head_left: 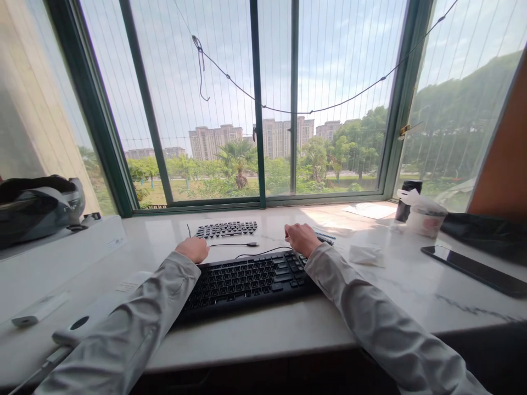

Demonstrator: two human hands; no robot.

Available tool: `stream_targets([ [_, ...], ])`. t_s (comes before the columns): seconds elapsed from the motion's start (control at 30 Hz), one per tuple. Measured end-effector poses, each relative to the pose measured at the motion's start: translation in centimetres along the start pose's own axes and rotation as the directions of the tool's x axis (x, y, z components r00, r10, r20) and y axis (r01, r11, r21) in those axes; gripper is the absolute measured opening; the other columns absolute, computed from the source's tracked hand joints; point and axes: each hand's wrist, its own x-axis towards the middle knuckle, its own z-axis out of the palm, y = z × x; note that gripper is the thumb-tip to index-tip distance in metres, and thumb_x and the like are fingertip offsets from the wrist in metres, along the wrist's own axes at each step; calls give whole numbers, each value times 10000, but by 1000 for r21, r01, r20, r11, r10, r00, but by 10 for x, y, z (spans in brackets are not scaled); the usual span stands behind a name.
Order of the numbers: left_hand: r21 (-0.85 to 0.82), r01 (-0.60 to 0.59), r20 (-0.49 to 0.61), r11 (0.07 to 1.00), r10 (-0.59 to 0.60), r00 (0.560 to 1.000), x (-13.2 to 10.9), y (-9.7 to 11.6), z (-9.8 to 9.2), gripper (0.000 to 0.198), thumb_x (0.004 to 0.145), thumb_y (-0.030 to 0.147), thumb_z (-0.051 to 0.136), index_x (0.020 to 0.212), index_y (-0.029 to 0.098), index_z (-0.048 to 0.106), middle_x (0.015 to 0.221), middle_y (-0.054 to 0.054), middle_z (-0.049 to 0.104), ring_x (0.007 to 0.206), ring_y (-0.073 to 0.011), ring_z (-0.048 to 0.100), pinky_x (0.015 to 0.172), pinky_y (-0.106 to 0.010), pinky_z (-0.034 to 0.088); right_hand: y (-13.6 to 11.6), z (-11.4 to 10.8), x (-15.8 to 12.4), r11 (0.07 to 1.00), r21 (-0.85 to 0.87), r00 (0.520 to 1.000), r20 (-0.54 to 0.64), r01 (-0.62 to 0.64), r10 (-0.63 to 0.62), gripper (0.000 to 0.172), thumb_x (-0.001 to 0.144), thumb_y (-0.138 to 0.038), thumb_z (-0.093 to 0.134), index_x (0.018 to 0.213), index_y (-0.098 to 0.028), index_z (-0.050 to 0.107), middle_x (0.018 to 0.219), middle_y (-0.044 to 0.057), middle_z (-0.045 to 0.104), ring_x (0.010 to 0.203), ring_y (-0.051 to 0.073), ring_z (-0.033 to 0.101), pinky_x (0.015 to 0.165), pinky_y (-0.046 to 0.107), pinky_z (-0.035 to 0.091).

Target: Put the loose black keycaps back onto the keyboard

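My left hand (192, 249) is curled closed at the back left corner of a black keyboard (247, 280). A thin black USB cable (233, 244) runs out from beside it, its plug lying to the right; whether the fingers grip the cable is hidden. Past the back right of the keyboard, my right hand (302, 240) is closed with fingers bent inward, and what they hold, if anything, does not show. Many key positions on the keyboard look like bare sockets. Loose black keycaps (226, 229) lie in rows behind it. Slim dark tools (325, 237) rest beside my right hand.
A phone (473, 270), a clear plastic bag (366, 255), a bagged cup (426, 216) and a dark bottle (411, 189) stand or lie to the right. On the left are a white box (53, 258) with a dark headset (41, 208) and white devices (78, 323). Windows (263, 203) border the back.
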Motion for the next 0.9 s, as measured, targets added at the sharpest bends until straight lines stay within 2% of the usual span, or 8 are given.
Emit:
stream_targets([
  [0.13, 19, -22, -164, 1000, 24, 986, -10, 13, 0, 396, 856, 322, 407, 1014, 83, 679, 1054, -228, 646, 1006, -350, 595, 834, -451, 439, -22, -3, -2, 981, 109, 984, -90, 161, -152, 201, 880, -329, 534, 1014, -189, 590, 979, 70, 678, 901, 167, 615, 755, 249, 403],
  [0.2, 13, -78, -240, 997, 78, 968, -14, 22, 0, 421, 881, 366, 362, 1012, 126, 683, 1057, -188, 654, 1034, -318, 585, 874, -429, 416, -36, 1, -1, 941, 210, 962, -127, 264, -242, 201, 865, -348, 559, 980, -191, 607, 949, 43, 681, 868, 141, 610, 748, 226, 410],
  [0.27, 4, -201, -326, 980, 191, 926, -17, 31, 1, 455, 878, 420, 353, 915, 141, 710, 935, -167, 684, 934, -300, 622, 823, -410, 437, -49, 6, 4, 873, 354, 942, -150, 336, -301, 193, 834, -351, 596, 917, -182, 638, 860, 29, 685, 790, 133, 609, 701, 223, 421],
  [0.4, -46, -346, -474, 937, 285, 833, -20, 41, 4, 473, 859, 457, 360, 755, 173, 724, 785, -127, 693, 784, -278, 647, 717, -381, 459, -62, 13, 15, 767, 534, 929, -114, 356, -352, 197, 760, -363, 663, 829, -183, 705, 753, 12, 679, 696, 127, 598, 623, 219, 415],
  [0.5, -94, -372, -530, 923, 270, 804, -20, 39, 6, 497, 871, 463, 333, 743, 185, 724, 764, -111, 691, 766, -264, 647, 710, -366, 460, -64, 12, 14, 752, 556, 922, -76, 355, -380, 215, 733, -391, 681, 809, -197, 734, 707, -1, 676, 655, 116, 581, 598, 213, 398],
  [0.57, -111, -343, -535, 933, 235, 811, -17, 35, 7, 481, 865, 458, 347, 758, 181, 726, 768, -118, 690, 773, -272, 646, 713, -373, 463, -65, 10, 11, 754, 552, 921, -68, 356, -385, 227, 729, -410, 681, 802, -204, 742, 683, -8, 674, 630, 106, 564, 591, 210, 387],
  [0.73, -168, -224, -458, 960, 126, 880, -6, 22, 11, 381, 819, 383, 436, 773, 133, 719, 765, -154, 680, 744, -278, 641, 661, -353, 469, -68, 7, 7, 798, 488, 926, -65, 354, -371, 195, 716, -389, 694, 777, -211, 747, 673, -10, 677, 616, 102, 556, 590, 211, 371],
  [0.9, -179, -263, -472, 948, 151, 868, -7, 23, 9, 425, 852, 384, 391, 725, 133, 710, 728, -139, 675, 717, -236, 628, 649, -307, 453, -73, 7, 9, 850, 399, 935, -61, 343, -349, 151, 710, -378, 698, 768, -248, 750, 688, -13, 692, 630, 118, 577, 590, 222, 364],
])
